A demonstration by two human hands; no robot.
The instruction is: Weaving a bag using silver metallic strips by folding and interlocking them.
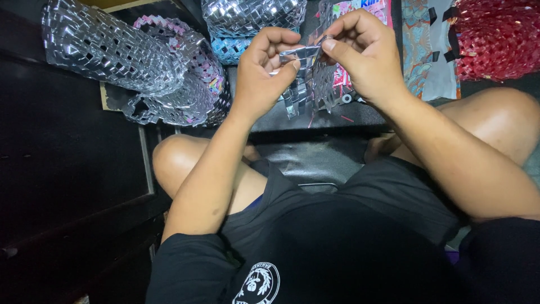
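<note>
At the upper centre of the frame your left hand [263,70] and right hand [360,53] pinch the small silver woven foil panel [306,84] with fingers closed on its top edge, only a few rows built, far short of the finished woven silver pieces [112,50] at upper left.

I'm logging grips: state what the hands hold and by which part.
Both the left hand and the right hand pinch the top edge of a woven silver foil strip that hangs below them.
</note>
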